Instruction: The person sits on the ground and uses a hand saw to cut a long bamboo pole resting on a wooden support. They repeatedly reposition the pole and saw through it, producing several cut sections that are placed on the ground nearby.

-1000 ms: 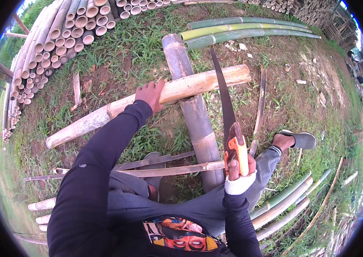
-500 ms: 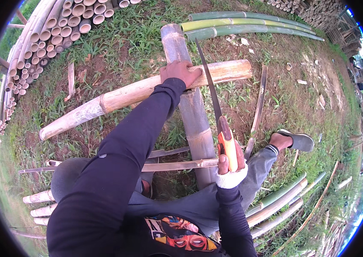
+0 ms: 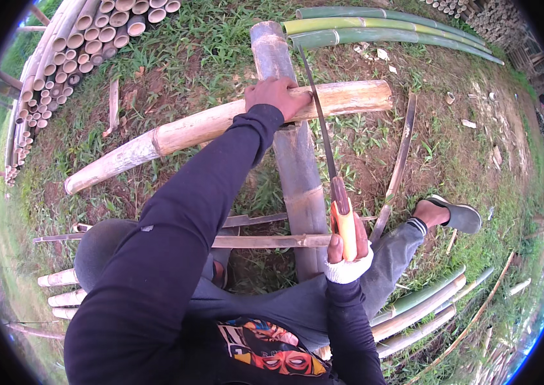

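My left hand (image 3: 276,97) is closed over a thick, pale, dry bamboo pole (image 3: 201,130), pressing it down. That pole lies crosswise on a grey bamboo pole (image 3: 301,186), which runs lengthwise away from me. In my right hand (image 3: 351,247), with a white wrap at the wrist, is the orange and brown handle of a hand saw (image 3: 342,218). Its long dark blade points away from me and crosses the pale pole just right of my left thumb. Whether the teeth have cut into the bamboo cannot be made out.
Stacked bamboo lengths (image 3: 92,32) show their hollow ends at far left. Several green poles (image 3: 387,29) lie at the far side. Split strips (image 3: 272,241) cross near my legs, another (image 3: 400,160) lies to the right. More poles (image 3: 419,311) rest beside my foot (image 3: 455,213).
The saw handle has come slightly nearer to my body, with the blade still across the pale pole. My left hand keeps its hold. The whole view has shifted a little.
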Demonstrator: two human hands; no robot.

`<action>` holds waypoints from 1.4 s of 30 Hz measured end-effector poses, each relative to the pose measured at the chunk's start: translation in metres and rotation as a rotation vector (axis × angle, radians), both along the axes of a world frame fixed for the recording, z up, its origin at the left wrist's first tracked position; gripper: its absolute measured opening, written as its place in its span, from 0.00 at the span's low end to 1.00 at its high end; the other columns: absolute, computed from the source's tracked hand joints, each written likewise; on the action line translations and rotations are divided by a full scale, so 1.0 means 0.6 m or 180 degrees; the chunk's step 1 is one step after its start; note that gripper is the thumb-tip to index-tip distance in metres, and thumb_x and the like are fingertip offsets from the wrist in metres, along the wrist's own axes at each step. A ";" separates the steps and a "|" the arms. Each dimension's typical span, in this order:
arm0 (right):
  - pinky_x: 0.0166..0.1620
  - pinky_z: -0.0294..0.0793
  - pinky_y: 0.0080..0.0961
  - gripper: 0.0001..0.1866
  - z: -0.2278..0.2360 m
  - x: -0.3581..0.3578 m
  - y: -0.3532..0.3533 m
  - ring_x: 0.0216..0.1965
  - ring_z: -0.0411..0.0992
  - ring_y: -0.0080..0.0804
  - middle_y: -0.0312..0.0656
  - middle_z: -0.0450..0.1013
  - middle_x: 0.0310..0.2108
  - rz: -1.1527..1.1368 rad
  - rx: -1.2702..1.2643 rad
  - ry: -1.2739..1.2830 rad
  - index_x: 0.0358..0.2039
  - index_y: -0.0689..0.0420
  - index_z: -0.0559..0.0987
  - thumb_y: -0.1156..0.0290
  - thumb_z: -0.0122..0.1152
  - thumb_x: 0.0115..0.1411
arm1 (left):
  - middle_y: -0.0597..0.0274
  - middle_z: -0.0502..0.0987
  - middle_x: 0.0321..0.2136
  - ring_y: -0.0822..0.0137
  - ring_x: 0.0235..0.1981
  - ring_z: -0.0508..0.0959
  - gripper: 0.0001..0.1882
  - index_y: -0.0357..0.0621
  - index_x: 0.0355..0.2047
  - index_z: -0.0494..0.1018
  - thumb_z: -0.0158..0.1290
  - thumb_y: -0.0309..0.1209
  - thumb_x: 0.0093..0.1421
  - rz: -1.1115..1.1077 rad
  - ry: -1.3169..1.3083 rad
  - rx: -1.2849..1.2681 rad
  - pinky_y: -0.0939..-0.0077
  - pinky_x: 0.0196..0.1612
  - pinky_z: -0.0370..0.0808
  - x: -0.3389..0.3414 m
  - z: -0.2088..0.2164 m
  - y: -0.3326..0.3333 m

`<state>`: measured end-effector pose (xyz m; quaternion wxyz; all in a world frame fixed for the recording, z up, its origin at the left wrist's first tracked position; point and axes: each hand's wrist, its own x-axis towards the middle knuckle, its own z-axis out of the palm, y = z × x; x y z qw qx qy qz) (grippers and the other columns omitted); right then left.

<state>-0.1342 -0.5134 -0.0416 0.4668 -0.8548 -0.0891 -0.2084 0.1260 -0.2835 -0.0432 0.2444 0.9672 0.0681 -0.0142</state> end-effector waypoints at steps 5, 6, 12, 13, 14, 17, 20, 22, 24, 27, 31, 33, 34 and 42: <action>0.49 0.82 0.31 0.28 -0.007 0.030 0.010 0.45 0.83 0.39 0.57 0.80 0.51 -0.0113 0.0519 0.0550 0.63 0.70 0.73 0.72 0.63 0.64 | 0.58 0.81 0.56 0.56 0.60 0.77 0.33 0.61 0.55 0.82 0.54 0.66 0.60 -0.0026 0.0031 0.0079 0.48 0.67 0.62 0.000 0.002 -0.002; 0.48 0.81 0.30 0.28 -0.006 0.027 0.009 0.44 0.83 0.38 0.57 0.81 0.51 -0.0205 0.0501 0.0641 0.62 0.70 0.73 0.71 0.64 0.64 | 0.58 0.80 0.56 0.55 0.60 0.77 0.34 0.60 0.55 0.82 0.53 0.66 0.60 -0.0037 0.0055 0.0053 0.48 0.68 0.62 -0.001 0.003 -0.002; 0.53 0.81 0.34 0.31 0.015 -0.030 -0.002 0.49 0.83 0.45 0.58 0.79 0.53 -0.0009 0.0307 0.0389 0.63 0.73 0.71 0.66 0.62 0.65 | 0.58 0.80 0.56 0.55 0.60 0.77 0.34 0.59 0.55 0.82 0.54 0.67 0.59 -0.0050 0.0039 -0.0071 0.47 0.68 0.61 0.002 0.001 0.001; 0.53 0.81 0.35 0.31 0.017 -0.028 0.000 0.50 0.82 0.46 0.59 0.79 0.53 0.0154 0.0483 0.0273 0.63 0.74 0.70 0.66 0.62 0.65 | 0.58 0.80 0.56 0.55 0.60 0.77 0.35 0.59 0.55 0.82 0.54 0.67 0.59 -0.0065 0.0041 -0.0091 0.47 0.68 0.61 0.001 0.000 0.002; 0.53 0.82 0.35 0.31 0.015 -0.017 0.006 0.50 0.83 0.46 0.59 0.79 0.53 0.0046 0.0374 0.0563 0.63 0.73 0.70 0.66 0.62 0.64 | 0.57 0.80 0.56 0.55 0.61 0.77 0.35 0.57 0.56 0.82 0.54 0.67 0.59 -0.0061 0.0029 -0.0114 0.47 0.69 0.60 0.002 -0.002 0.002; 0.51 0.82 0.34 0.28 -0.002 0.062 0.031 0.48 0.83 0.42 0.58 0.80 0.52 -0.0114 0.0397 0.0245 0.61 0.71 0.74 0.70 0.65 0.63 | 0.56 0.80 0.55 0.54 0.61 0.76 0.36 0.56 0.56 0.81 0.53 0.67 0.59 -0.0096 0.0058 -0.0101 0.47 0.69 0.58 0.000 -0.005 0.001; 0.52 0.80 0.30 0.27 -0.018 0.122 0.047 0.47 0.82 0.37 0.56 0.81 0.51 -0.0151 0.0405 0.0232 0.62 0.69 0.74 0.72 0.66 0.64 | 0.58 0.81 0.55 0.55 0.60 0.77 0.33 0.59 0.54 0.82 0.52 0.65 0.62 -0.0057 -0.0023 0.0018 0.47 0.68 0.60 -0.002 -0.001 0.001; 0.52 0.80 0.30 0.27 -0.016 0.113 0.040 0.47 0.81 0.36 0.55 0.81 0.50 -0.0159 0.0401 0.0205 0.62 0.69 0.74 0.72 0.66 0.64 | 0.57 0.81 0.55 0.55 0.60 0.77 0.33 0.58 0.55 0.82 0.52 0.65 0.61 -0.0081 0.0031 -0.0031 0.47 0.68 0.60 -0.003 0.004 0.001; 0.52 0.80 0.31 0.27 0.000 0.060 0.020 0.48 0.81 0.37 0.56 0.81 0.50 -0.0173 0.0512 0.0503 0.62 0.70 0.74 0.72 0.65 0.64 | 0.57 0.81 0.55 0.55 0.60 0.77 0.33 0.57 0.55 0.81 0.52 0.65 0.61 -0.0097 0.0019 -0.0068 0.48 0.68 0.60 -0.001 0.009 0.002; 0.58 0.79 0.38 0.32 0.033 -0.033 -0.010 0.54 0.81 0.49 0.62 0.77 0.56 -0.0033 0.0115 0.0556 0.63 0.74 0.69 0.63 0.61 0.67 | 0.56 0.80 0.55 0.55 0.61 0.76 0.34 0.56 0.55 0.81 0.53 0.65 0.60 -0.0111 0.0088 -0.0147 0.49 0.69 0.59 0.000 0.008 0.004; 0.60 0.77 0.37 0.31 0.033 -0.012 0.003 0.56 0.80 0.50 0.62 0.77 0.56 0.0237 0.0254 0.0499 0.63 0.75 0.69 0.64 0.58 0.66 | 0.56 0.80 0.55 0.56 0.63 0.74 0.35 0.55 0.56 0.82 0.54 0.65 0.59 -0.0076 0.0130 -0.0239 0.51 0.69 0.57 0.001 -0.003 0.006; 0.51 0.81 0.29 0.28 0.009 0.058 0.032 0.46 0.82 0.38 0.57 0.80 0.51 -0.0057 0.0371 0.0418 0.62 0.72 0.72 0.72 0.63 0.65 | 0.57 0.80 0.55 0.57 0.63 0.74 0.35 0.55 0.56 0.82 0.53 0.65 0.60 -0.0125 0.0036 -0.0248 0.51 0.69 0.57 0.004 -0.007 0.004; 0.50 0.80 0.29 0.27 -0.003 0.092 0.045 0.45 0.80 0.33 0.55 0.80 0.50 -0.0155 0.0584 0.0763 0.63 0.70 0.72 0.74 0.64 0.65 | 0.57 0.80 0.57 0.56 0.62 0.75 0.35 0.56 0.57 0.81 0.52 0.66 0.60 -0.0150 0.0075 -0.0190 0.51 0.69 0.59 0.005 -0.008 0.006; 0.44 0.77 0.28 0.19 0.034 0.145 0.062 0.38 0.76 0.27 0.48 0.79 0.41 -0.0062 0.0832 0.0596 0.51 0.67 0.76 0.67 0.67 0.67 | 0.45 0.72 0.64 0.46 0.66 0.72 0.54 0.53 0.71 0.65 0.66 0.65 0.48 -0.0739 -0.0413 0.0125 0.51 0.71 0.64 -0.064 0.004 0.139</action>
